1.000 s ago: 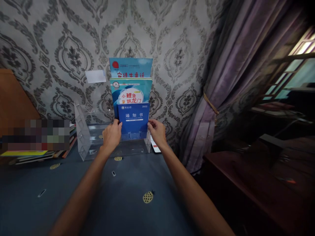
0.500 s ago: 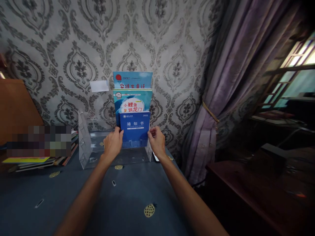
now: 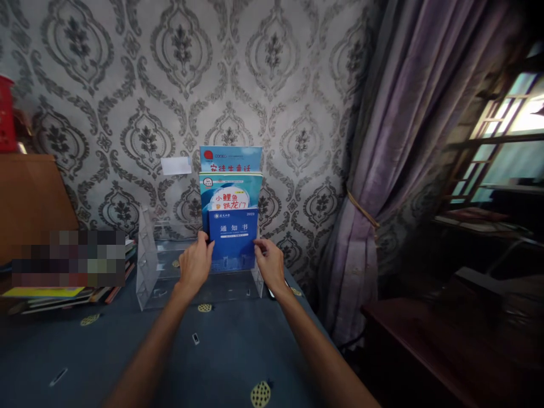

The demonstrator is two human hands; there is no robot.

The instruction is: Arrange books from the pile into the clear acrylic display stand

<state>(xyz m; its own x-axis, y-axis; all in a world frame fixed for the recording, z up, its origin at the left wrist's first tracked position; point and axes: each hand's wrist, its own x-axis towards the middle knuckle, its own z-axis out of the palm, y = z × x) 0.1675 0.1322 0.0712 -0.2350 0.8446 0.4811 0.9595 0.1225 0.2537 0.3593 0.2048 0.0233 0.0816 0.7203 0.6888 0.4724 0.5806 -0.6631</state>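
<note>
Blue booklet [image 3: 233, 241], right end of rack [image 3: 144, 263]: likely light (also pliable); left hand [image 3: 195, 264], right hand [image 3: 271, 263] clamped on side edges, suitably.

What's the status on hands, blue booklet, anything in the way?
Left hand, right hand: holding blue booklet by opposite side edges. Booklet upright at right end of clear rack. Two books rise behind; nothing seen blocking its title.

Blue booklet [image 3: 233, 249]: 通知书 on upper half, 2022 at top right, smaller print unreadable; teal book [image 3: 232, 192] behind and showing above blue booklet: 小鲤鱼跳龙门; light-blue book [image 3: 230, 160] farther behind blue booklet, higher up: 安徒生童话, characters cut off at bottom
</note>
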